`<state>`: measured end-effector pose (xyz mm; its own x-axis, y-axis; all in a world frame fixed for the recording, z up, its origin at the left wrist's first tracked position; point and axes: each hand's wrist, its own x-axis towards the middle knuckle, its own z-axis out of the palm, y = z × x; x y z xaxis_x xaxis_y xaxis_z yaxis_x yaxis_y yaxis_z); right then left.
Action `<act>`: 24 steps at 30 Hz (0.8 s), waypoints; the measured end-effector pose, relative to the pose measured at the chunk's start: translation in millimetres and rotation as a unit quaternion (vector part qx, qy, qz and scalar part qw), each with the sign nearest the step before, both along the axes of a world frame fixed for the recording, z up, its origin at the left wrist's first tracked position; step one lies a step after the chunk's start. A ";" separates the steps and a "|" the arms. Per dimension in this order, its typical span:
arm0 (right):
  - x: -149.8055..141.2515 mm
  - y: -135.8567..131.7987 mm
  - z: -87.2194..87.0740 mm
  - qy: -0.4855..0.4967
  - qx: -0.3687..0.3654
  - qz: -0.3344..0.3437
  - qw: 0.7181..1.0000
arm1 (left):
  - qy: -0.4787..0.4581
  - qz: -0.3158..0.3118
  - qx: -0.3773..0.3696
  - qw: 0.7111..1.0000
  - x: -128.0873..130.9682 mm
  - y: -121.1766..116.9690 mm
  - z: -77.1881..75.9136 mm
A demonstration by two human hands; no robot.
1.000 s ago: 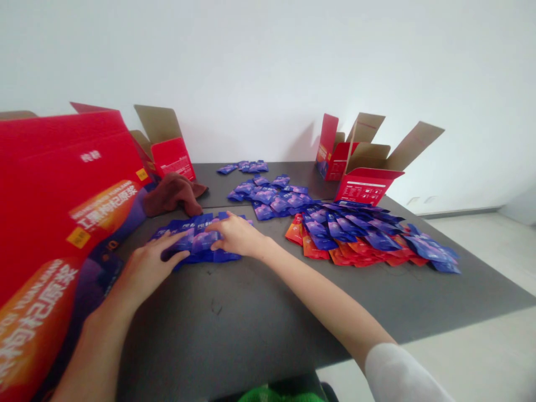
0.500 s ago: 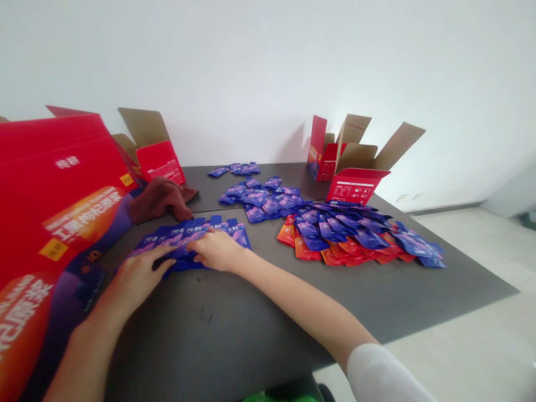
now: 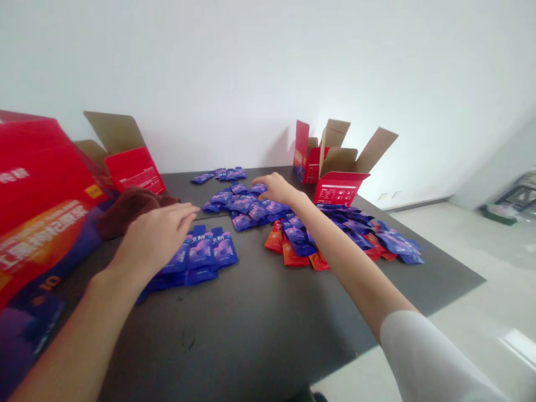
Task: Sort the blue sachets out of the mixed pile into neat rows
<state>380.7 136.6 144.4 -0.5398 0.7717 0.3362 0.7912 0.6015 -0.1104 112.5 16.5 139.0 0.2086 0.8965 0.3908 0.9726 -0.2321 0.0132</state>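
My left hand is held palm down over a row of overlapping blue-purple pouches, its fingers stretched out; it covers the row's left end. My right hand reaches to the back edge of a loose pile of the same pouches. Its thumb and index finger are apart, with a pouch directly beneath them. To the right, partly behind my right forearm, purple pouches lie on top of orange-red pouches.
A large red printed carton stands close on the left, with another open box and a brown cloth behind. Two open red boxes are at the back right. Several more purple pouches lie near the wall.
My right hand has left the pouch row and moved away and to the right, to the loose pile. My left hand has shifted slightly up and right. The view has turned somewhat rightward.
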 end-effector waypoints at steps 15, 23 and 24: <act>5.7 104.3 -36.7 -0.124 -0.143 -0.121 0.974 | 0.124 -0.144 -0.203 0.961 82.3 181.5 -67.6; -26.7 138.6 -65.2 -0.149 -0.147 -0.126 0.970 | 0.171 -0.172 -0.201 0.949 78.4 182.1 -72.5; -28.3 140.1 -68.9 -0.155 -0.143 -0.124 0.970 | 0.175 -0.179 -0.196 0.948 79.4 177.9 -72.4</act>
<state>352.4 276.7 75.5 -0.3659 0.9288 -0.0587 0.9297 0.3677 0.0225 191.9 194.5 66.5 0.5819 0.8063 -0.1067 0.7935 -0.5916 -0.1430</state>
